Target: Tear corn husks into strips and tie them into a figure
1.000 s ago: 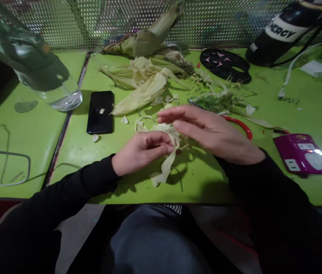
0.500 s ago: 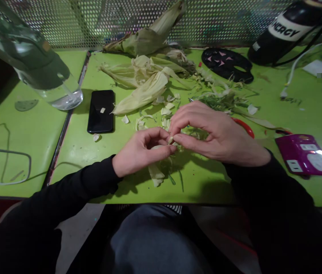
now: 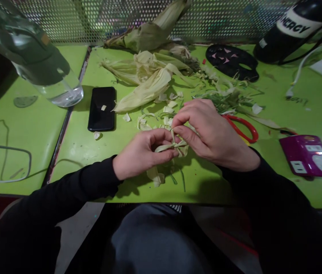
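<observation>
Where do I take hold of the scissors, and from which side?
Probably best by the scissors' red loop, from the person's right: this open ring sticks out clear on that side, while the right hand, pinching a husk strip, hides much of the rest.

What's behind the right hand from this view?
A red handle loop and green shreds stick out past the right hand, which pinches a pale strip. How far either continues behind the hand, and what else lies there, is covered.
</observation>
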Available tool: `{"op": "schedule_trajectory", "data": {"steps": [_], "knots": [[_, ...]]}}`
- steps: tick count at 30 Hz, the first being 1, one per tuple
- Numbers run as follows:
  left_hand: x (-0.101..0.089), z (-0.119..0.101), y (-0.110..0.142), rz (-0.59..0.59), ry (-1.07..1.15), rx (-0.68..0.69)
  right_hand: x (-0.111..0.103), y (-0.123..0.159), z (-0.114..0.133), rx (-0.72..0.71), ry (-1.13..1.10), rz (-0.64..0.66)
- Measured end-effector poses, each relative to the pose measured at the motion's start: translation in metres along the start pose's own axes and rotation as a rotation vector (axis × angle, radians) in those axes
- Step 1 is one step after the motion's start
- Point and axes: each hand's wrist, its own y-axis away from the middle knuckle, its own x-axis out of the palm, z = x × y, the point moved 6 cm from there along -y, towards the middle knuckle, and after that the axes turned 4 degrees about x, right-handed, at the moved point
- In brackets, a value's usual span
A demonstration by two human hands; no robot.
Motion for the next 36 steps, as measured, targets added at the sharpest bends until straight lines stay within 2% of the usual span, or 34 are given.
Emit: {"op": "schedule_trajectory", "data": {"steps": [7,17,20,23,27,34,36], "knots": [[0.007,0.005,0.003,0.057,0.058,-0.060,0.003,0.001,0.003,-0.016,0.019,-0.012],[0.012,0.009,0.005,0.055,0.011,-0.104,0.008,0.000,0.005,-0.002,0.010,-0.012],[0.011,0.008,0.005,0.026,0.055,-0.107,0.004,0.000,0.003,0.037,-0.071,0.011],[0.006,0.006,0.004,-0.048,0.116,-0.085,-0.004,0.001,-0.001,0.088,-0.197,0.069],[-0.001,0.004,0.001,-0.103,0.163,-0.044,-0.013,0.002,-0.005,0.041,-0.171,0.067],[-0.003,0.001,0.002,-0.076,0.292,0.020,-0.020,0.003,-0.005,-0.030,-0.137,-0.076],[-0.003,-0.001,0.002,-0.061,0.331,0.038,-0.018,0.002,-0.003,-0.057,-0.107,-0.048]]}}
